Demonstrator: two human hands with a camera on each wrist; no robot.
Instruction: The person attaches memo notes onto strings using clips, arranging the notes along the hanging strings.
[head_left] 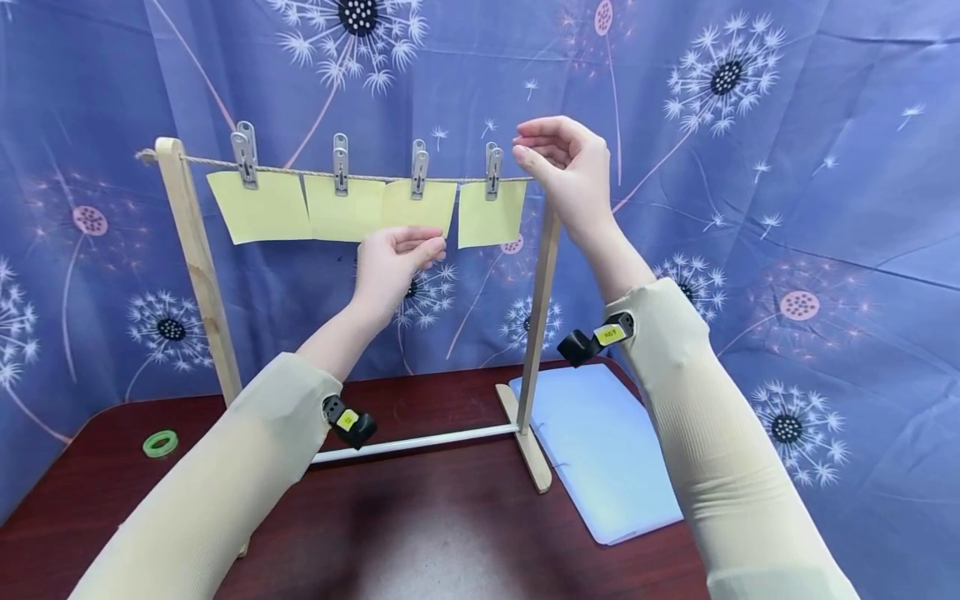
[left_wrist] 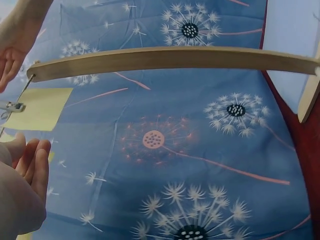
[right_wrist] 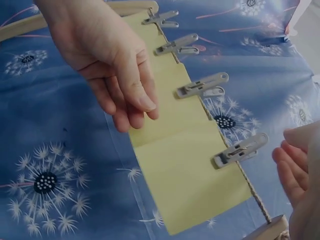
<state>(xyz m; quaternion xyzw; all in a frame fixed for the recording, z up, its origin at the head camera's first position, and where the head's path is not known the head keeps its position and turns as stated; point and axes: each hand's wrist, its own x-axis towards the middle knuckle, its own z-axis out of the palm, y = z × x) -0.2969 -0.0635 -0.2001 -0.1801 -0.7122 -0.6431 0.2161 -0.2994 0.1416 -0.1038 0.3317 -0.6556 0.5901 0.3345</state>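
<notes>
Several yellow paper notes (head_left: 491, 215) hang from a thin rope (head_left: 300, 172), each under a silver metal clothespin (head_left: 492, 171). Low in front of the third note, my left hand (head_left: 393, 271) has loosely bent fingers and nothing visible between them; whether it touches the paper I cannot tell. My right hand (head_left: 566, 167) is raised by the rope's right end, just right of the rightmost clothespin, fingers relaxed and holding nothing. In the right wrist view, the left hand (right_wrist: 117, 70) partly covers the notes, and the rightmost clothespin (right_wrist: 240, 150) sits near the right fingers.
The rope is strung between two wooden posts (head_left: 542, 308), joined low down by a white bar (head_left: 427, 442). A pale blue folder (head_left: 607, 450) lies right of the stand on the dark red table (head_left: 360, 517). Green tape (head_left: 160, 443) lies at left. A patterned curtain (head_left: 825, 208) hangs behind.
</notes>
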